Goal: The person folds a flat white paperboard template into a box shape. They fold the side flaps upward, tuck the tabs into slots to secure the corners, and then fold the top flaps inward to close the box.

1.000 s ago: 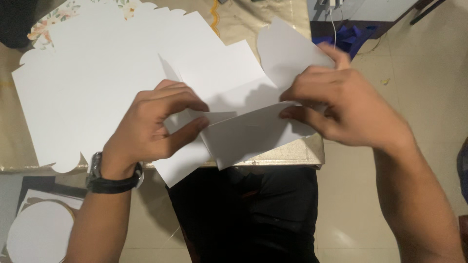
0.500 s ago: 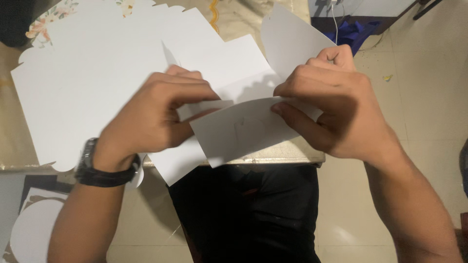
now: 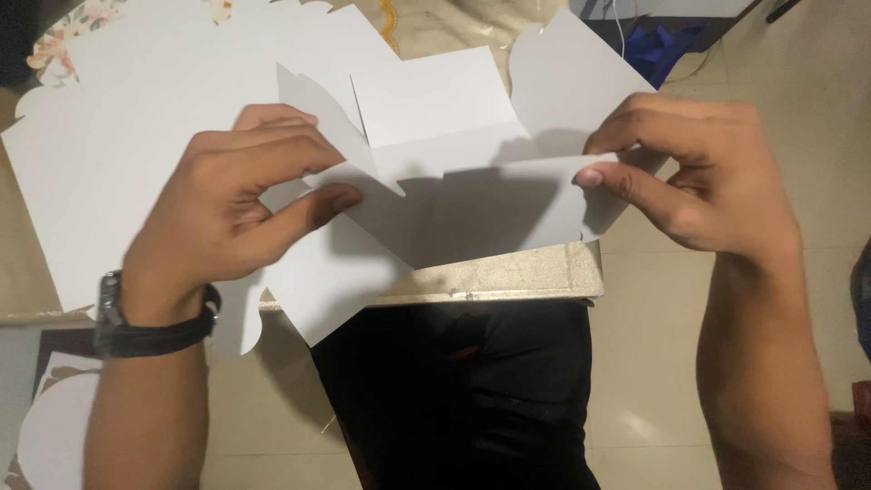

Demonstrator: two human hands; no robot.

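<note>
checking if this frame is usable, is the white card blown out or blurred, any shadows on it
Head view: the folded white card is sharp and not blown out; creases and cut edges read clearly. The left hand and right hand cast soft grey shadows over its front flap. The floor below is dimmer, with faint glare.

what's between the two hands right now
In the head view, the folded white card spans the gap: the left hand pinches its left edge, the right hand its right edge. Nothing else lies between them.
</note>
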